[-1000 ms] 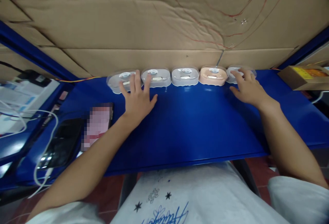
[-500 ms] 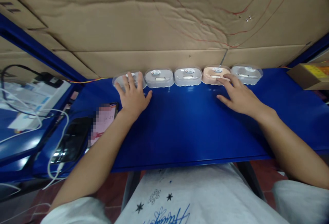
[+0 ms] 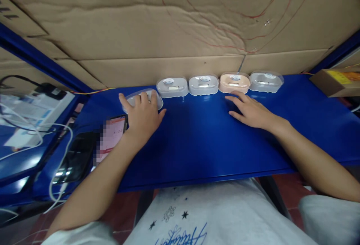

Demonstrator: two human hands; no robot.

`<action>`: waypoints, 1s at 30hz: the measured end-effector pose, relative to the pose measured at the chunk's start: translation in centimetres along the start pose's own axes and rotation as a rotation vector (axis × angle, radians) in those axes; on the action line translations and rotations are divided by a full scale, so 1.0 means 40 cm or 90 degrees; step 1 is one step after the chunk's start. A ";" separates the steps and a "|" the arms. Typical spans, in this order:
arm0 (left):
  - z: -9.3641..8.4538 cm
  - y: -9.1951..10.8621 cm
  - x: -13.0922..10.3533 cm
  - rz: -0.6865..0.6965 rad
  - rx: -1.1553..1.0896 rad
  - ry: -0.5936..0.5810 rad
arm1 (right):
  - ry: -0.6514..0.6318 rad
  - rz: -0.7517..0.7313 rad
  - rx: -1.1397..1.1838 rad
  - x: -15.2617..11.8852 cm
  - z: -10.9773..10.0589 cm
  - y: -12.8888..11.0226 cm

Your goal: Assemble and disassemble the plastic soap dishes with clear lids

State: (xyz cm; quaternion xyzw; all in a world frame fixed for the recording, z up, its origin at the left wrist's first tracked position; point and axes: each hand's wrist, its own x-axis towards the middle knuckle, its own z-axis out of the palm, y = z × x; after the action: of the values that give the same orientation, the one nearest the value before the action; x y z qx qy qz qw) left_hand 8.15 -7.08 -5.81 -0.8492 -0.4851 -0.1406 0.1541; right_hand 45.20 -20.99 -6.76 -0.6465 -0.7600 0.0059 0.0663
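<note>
Over a grey oval plastic box with a clear lid (image 3: 132, 98), my left hand (image 3: 144, 119) has its bent fingers on top and its thumb by the right end. This box sits forward of the row and is partly hidden by the fingers. My right hand (image 3: 251, 111) hovers low in front of a peach oval box (image 3: 234, 83), its fingers apart and nothing in them. Whether a fingertip touches that box I cannot tell. Beside it stand more grey boxes: one on the right (image 3: 266, 82) and two to the left, a middle one (image 3: 203, 84) and a farther one (image 3: 172, 87).
A cardboard sheet (image 3: 112, 31) rises behind the blue table (image 3: 197, 143). Left of my forearm lie a phone with a lit screen (image 3: 114, 134), a dark phone (image 3: 78, 155) and a white cable (image 3: 51, 188). An open carton (image 3: 329, 83) stands at the right.
My left hand has drawn the leftmost grey box toward me, out of the row, with its fingers now more bent. My right hand has shifted slightly left and back from the peach box.
</note>
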 end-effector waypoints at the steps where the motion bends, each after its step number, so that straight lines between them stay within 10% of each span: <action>1: -0.011 0.009 -0.012 0.020 0.007 -0.002 | -0.002 0.000 -0.002 0.001 0.001 -0.002; 14: -0.056 0.139 -0.115 0.553 -0.191 -0.062 | -0.053 -0.142 0.201 -0.014 0.018 -0.107; 22: -0.045 0.131 -0.119 0.623 -0.216 -0.020 | -0.020 -0.194 0.263 -0.017 0.029 -0.165; 30: -0.021 0.131 -0.099 0.499 -0.274 -0.018 | 0.027 -0.250 0.267 -0.008 0.050 -0.168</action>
State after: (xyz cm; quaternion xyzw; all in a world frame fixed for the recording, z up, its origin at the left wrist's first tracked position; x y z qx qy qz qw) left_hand 10.68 -13.03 -7.25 -0.9835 -0.0881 -0.1578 0.0088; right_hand 38.42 -22.24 -8.14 -0.4589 -0.8513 0.1368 0.2144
